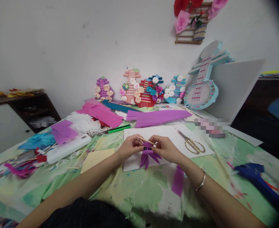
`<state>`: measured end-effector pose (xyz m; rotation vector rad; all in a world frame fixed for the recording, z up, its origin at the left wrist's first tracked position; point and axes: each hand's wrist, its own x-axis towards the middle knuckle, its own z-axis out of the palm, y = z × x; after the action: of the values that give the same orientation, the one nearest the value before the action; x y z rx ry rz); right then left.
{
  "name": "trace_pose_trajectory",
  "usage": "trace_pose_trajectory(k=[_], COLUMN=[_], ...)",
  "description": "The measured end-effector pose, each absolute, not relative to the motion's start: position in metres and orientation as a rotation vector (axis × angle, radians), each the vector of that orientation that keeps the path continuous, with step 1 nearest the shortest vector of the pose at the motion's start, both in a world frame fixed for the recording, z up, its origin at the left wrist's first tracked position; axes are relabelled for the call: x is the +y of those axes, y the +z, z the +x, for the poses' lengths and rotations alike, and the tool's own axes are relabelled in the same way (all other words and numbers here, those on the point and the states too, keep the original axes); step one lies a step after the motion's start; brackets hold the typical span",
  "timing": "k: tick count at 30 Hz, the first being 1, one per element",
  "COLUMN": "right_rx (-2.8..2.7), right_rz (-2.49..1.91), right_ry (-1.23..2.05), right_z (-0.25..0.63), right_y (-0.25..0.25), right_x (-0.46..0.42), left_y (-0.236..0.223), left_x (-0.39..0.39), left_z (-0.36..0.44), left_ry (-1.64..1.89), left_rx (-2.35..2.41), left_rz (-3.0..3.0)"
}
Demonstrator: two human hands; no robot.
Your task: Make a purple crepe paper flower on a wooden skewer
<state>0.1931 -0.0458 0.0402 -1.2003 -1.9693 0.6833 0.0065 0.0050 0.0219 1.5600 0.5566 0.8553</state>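
Both my hands meet over a white board (168,133) at the middle of the table. My left hand (130,146) and my right hand (164,148) pinch a purple paper piece (149,156) whose cut strips fan downward. A thin wooden stick (146,141) lies across the top of it, between the fingers of both hands. My right wrist wears a metal bangle (200,183).
Gold scissors (192,145) lie on the board to the right. A purple paper strip (178,180) rests near my right forearm. Pink and purple paper sheets (153,117), white string (86,126), a green pen (118,129) and small decorated guitar models (141,91) fill the back. A blue glue gun (253,175) lies at right.
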Motion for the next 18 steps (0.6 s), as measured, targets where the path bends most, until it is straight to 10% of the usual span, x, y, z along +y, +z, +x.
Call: trace_pose_trajectory(k=[18], right_rx=[-2.165], right_rz=[-1.208], right_ry=[0.185], right_z=[0.1962], right_y=[0.0424], right_x=[-0.0478], left_y=[0.0235], left_x=[0.0002], left_z=[0.0064], left_ry=[0.821], left_rx=[0.621], left_rz=[1.501])
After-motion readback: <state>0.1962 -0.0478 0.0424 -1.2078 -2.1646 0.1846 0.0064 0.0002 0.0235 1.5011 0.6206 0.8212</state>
